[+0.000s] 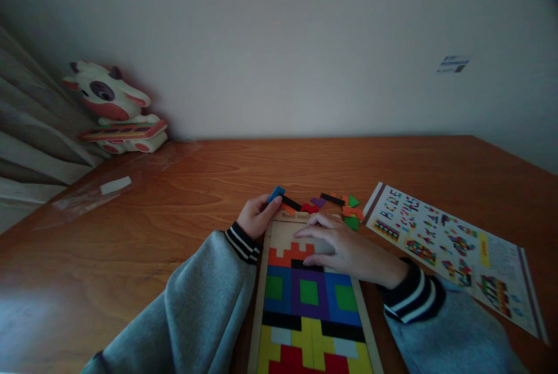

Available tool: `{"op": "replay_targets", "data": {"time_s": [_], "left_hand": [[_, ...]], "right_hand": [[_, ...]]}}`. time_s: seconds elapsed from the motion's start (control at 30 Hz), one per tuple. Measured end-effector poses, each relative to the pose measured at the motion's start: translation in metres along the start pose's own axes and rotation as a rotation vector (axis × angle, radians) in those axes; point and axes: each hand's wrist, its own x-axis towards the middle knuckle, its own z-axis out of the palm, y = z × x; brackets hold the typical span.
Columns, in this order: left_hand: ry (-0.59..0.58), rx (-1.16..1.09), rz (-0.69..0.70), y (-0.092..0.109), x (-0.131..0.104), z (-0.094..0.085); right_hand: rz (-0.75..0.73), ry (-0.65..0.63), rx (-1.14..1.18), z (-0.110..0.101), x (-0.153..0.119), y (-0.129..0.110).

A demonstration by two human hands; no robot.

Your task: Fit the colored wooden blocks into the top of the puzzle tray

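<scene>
In the head view a wooden puzzle tray (282, 232) lies before me, its lower part filled with coloured blocks and its upper part showing bare wood. At the tray's top left corner, my left hand (257, 216) pinches a blue block (275, 193) between thumb and fingers. My right hand (333, 241) is spread over the upper right of the tray, fingertips near the orange block (283, 256) and a black block (298, 264). Whatever lies under that palm is hidden. Below sit green squares framed in blue and purple, then black, yellow, white and red blocks.
Loose blocks, including a black bar (332, 198) and a green triangle (353, 201), lie beyond the tray. A printed pattern sheet (453, 252) lies to the right. At the far left stand a toy cow with a keyboard (124, 130) and a curtain (30, 124).
</scene>
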Motion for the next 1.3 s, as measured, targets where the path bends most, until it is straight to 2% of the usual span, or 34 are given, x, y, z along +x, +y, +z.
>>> {"op": "replay_targets", "data": {"time_s": [0.2,0.37,0.47,0.57,0.63,0.73,0.83,0.93,1.03,1.17,1.3], "left_hand": [[0.020,0.020,0.019,-0.001,0.001,0.001],[0.009,-0.002,0.007,-0.003,0.001,0.001],[0.001,-0.029,-0.012,-0.003,0.001,0.001],[0.004,-0.052,-0.022,0.000,0.001,0.002],[0.012,-0.048,-0.026,0.001,0.001,0.002],[0.013,-0.044,-0.035,0.002,0.001,0.002],[0.013,-0.042,-0.035,0.003,0.001,0.002],[0.010,-0.017,-0.023,0.003,0.001,0.002],[-0.005,0.013,0.002,0.003,-0.001,0.002],[-0.071,0.084,0.046,0.007,-0.004,0.002],[-0.161,0.137,0.122,0.010,-0.008,0.002]], "right_hand": [[0.008,0.006,-0.011,0.005,0.002,-0.006],[-0.003,0.063,0.072,-0.005,0.001,-0.004],[0.093,0.222,0.062,-0.016,0.000,0.015],[0.202,0.491,-0.114,-0.021,-0.001,0.045],[0.246,0.586,-0.233,-0.019,-0.001,0.062],[0.280,0.552,-0.338,-0.013,-0.001,0.077],[0.295,0.518,-0.374,-0.009,-0.001,0.081],[0.298,0.548,-0.385,-0.010,-0.001,0.078],[0.235,0.586,-0.335,-0.013,0.001,0.065],[0.071,0.497,-0.088,-0.006,0.008,0.032],[0.059,0.424,0.181,0.012,0.016,0.006]]}}
